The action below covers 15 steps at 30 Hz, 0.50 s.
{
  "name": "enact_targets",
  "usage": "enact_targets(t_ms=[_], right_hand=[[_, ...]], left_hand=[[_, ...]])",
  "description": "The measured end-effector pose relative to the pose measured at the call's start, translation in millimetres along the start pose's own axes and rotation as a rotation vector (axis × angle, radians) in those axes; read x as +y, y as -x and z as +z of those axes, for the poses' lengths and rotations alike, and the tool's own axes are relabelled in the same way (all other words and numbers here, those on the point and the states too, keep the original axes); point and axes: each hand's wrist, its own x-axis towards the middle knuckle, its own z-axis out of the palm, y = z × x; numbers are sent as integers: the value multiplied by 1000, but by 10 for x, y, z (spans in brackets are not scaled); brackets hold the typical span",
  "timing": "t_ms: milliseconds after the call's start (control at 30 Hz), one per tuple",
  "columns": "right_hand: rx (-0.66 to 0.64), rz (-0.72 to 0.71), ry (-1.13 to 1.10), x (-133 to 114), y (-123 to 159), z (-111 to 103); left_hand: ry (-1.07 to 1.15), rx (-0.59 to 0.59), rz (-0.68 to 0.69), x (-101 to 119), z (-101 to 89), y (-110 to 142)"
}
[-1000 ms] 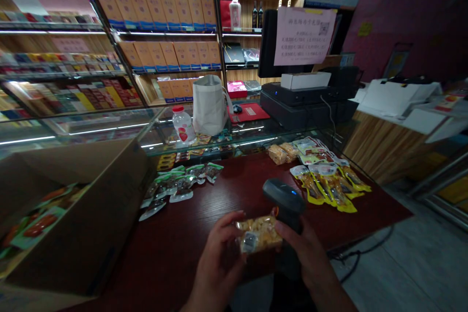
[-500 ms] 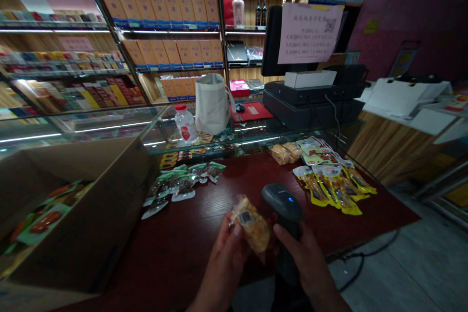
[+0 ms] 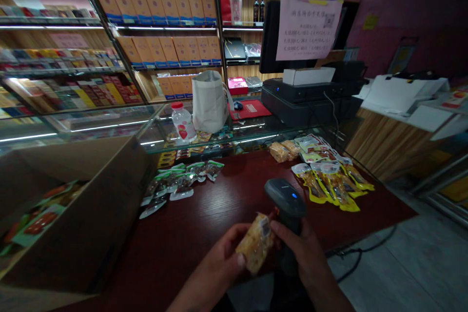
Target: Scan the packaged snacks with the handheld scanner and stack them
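A clear-wrapped snack pack (image 3: 256, 246), yellowish and lumpy, is tilted in my left hand (image 3: 228, 258), thumb in front and fingers behind. Its small label shows at the upper end. My right hand (image 3: 307, 248) is closed round the handle of a dark barcode scanner (image 3: 286, 200) with a blue light on top. The right thumb reaches across to the labelled end of the pack; whether it presses on it I cannot tell. Both hands are above the front of the dark red tabletop (image 3: 204, 214).
On the left stands an open cardboard box (image 3: 120, 204) with packaged food inside. Small green-edged packets (image 3: 179, 180), yellow-edged pouches (image 3: 332, 183) and two wrapped snack packs (image 3: 283, 151) lie on the table. Behind are a bottle (image 3: 183, 124), white bag (image 3: 209, 102) and monitor (image 3: 270, 39).
My left hand has turned the snack pack so its labelled end now points up and right, close to my right thumb. The scanner stays in my right hand, nearly in place.
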Motion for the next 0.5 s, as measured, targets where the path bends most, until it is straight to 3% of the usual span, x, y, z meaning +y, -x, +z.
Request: enact_targets(t_ms=[67, 200, 300, 500], right_hand=[[15, -14, -23, -12, 11, 11], [-67, -74, 105, -37, 46, -7], [-131, -140, 247, -51, 75, -99], [-258, -141, 532, -19, 148, -324]], left_hand=[[-15, 74, 55, -2, -35, -25], [-5, 411, 138, 65, -98, -131], [-35, 603, 206, 254, -123, -153], [-319, 648, 372, 644, -167, -81]])
